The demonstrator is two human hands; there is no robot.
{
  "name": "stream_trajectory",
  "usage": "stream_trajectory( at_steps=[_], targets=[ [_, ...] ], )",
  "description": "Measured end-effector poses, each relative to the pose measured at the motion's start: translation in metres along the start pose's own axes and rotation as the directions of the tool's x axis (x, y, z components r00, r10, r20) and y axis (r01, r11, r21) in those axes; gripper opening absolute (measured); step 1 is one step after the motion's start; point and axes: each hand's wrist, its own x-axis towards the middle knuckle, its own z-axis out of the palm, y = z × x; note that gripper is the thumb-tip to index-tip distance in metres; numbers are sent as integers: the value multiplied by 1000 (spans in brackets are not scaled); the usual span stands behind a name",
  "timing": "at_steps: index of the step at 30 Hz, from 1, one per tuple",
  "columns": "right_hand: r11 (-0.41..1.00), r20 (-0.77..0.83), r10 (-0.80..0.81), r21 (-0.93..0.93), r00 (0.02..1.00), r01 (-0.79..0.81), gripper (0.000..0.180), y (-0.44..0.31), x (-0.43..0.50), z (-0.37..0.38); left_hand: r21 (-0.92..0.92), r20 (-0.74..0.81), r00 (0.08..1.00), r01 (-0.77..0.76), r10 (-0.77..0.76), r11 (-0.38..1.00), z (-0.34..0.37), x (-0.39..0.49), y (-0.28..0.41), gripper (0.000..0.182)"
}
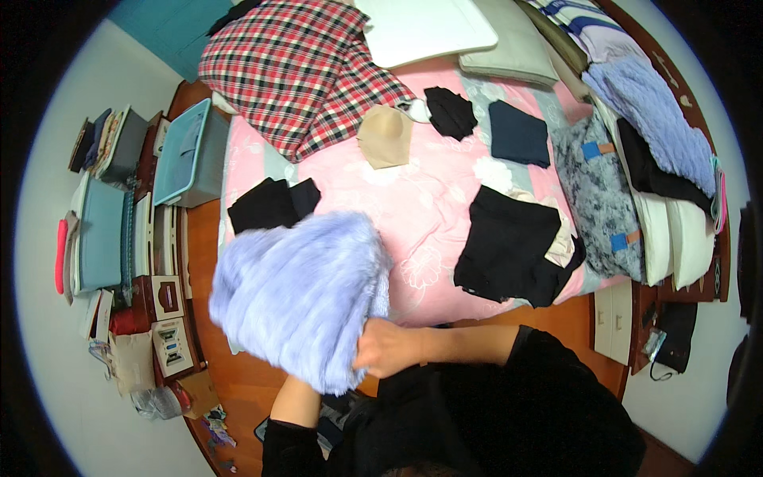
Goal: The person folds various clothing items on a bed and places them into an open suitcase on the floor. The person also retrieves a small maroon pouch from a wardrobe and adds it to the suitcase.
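My right hand (387, 349) grips the near right edge of a fluffy pale-blue plush fabric (298, 286), perhaps a garment or small blanket. The plush is bunched and held up over the near left part of the bed. Behind it my left hand is hidden; only the forearm shows, running up under the fabric. Just beyond the plush lies a folded black garment (262, 206) on the pink floral bedspread (417, 226). To the right, a black garment (506, 244) is spread partly over a cream cloth (560, 241).
Farther up the bed are a beige moulded cup (384, 134), black cloth (451, 113), folded navy cloth (518, 132), a red plaid quilt (286, 59) and a white tray-like board (426, 30). Pillows and a grey patterned fabric bag (596, 191) line the right. A blue plastic bin (199, 161) stands left.
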Motion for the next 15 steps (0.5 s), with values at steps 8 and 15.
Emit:
stream_trajectory(
  at_steps=[8,15],
  targets=[
    [938,204,-249,-192,947,288,21,-21,49,-93,-363,-4,891,-424,454,830,18,-12,103,86],
    [933,44,199,-314,979,-175,10,60,-17,-183,-452,-99,869,-473,485,756,-15,-12,96,87]
  ],
)
